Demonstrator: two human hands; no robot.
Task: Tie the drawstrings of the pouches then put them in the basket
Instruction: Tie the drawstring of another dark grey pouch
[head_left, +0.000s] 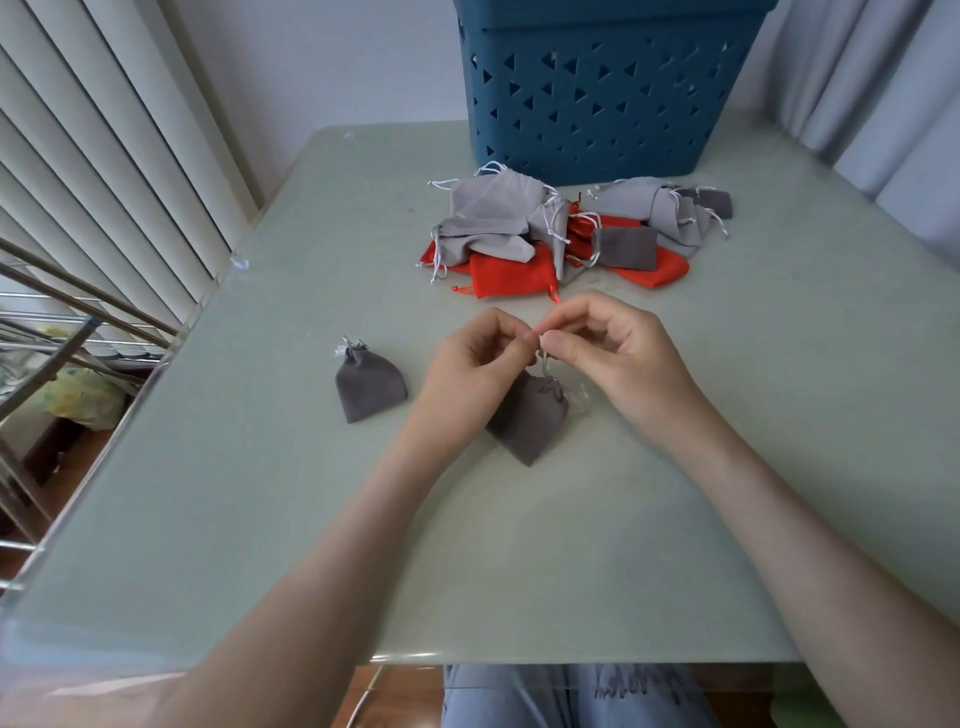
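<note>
Tying step in hand, centre of frame.
Left hand (467, 358) and right hand (608, 348) fingers pinch the drawstring (543, 359) above the grey pouch (530, 423) on the tabletop (519, 545). 1 cinched pouch (370, 387) lies left. Next: probably pull the knot tight, then carry to the basket (597, 93), top.

Just below the left hand (475, 358) the pouch (530, 423) was dark grey, and its drawstring (544, 358) was white. Out to the left of that hand, the second pouch (370, 387) was the same dark grey, with a silvery-white cord. Beyond the right hand (608, 348), the heap of pouches (561, 234) mixed light grey, bright red-orange and dark grey. Farther beyond, the basket (597, 104) was deep teal, patterned with triangular holes. The surface (260, 467) was pale green.
</note>
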